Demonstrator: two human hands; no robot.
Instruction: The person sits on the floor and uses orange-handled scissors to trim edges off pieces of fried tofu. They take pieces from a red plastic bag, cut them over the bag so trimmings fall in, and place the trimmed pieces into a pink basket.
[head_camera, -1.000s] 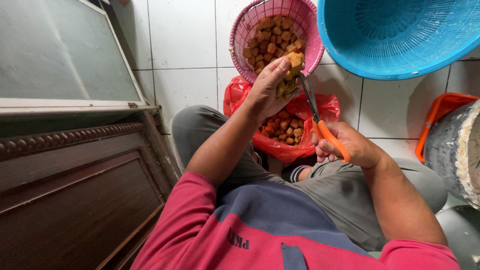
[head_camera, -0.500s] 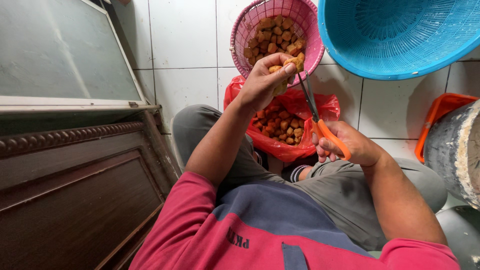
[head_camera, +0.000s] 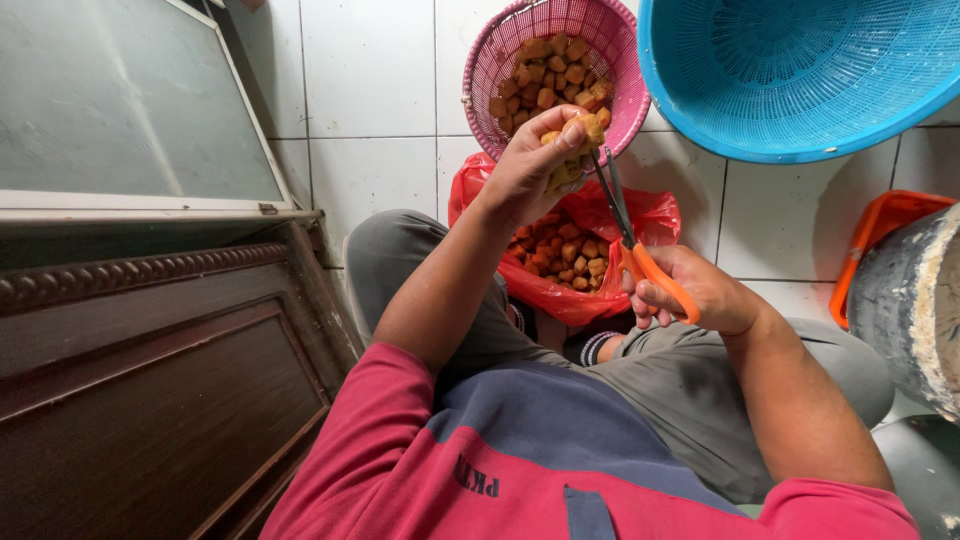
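Two hands at work, person sitting on a white tiled floor (head_camera: 370, 90), seen from above. Left hand (head_camera: 528, 172) is raised w/ fingers curled, pinching a golden-brown fried piece (head_camera: 584, 130) btwn thumb & fingertips, right at the near rim of the pink basket (head_camera: 487, 70); a 2nd piece shows lower in the same palm. Right hand (head_camera: 697, 292) is wrapped round the orange handles of a pair of scissors (head_camera: 630, 235), fingers thru the loops; blades point up & away, tips just beside the held piece, slightly parted. Can't tell if the blades touch it.

Pink basket holds a heap of the same brown cubes, sits at far side on the floor. Below the left hand, btwn the knees, an open red plastic bag (head_camera: 590, 295) w/ more of the cubes inside. Big blue basket (head_camera: 800, 70) at upper right, next to the pink one, rims close. Orange container (head_camera: 880, 225) & a grey crusted bucket (head_camera: 915, 300) at right edge. Dark carved wooden cabinet (head_camera: 150, 380) w/ a glass pane on the left. Person wears red & navy shirt, grey trousers.
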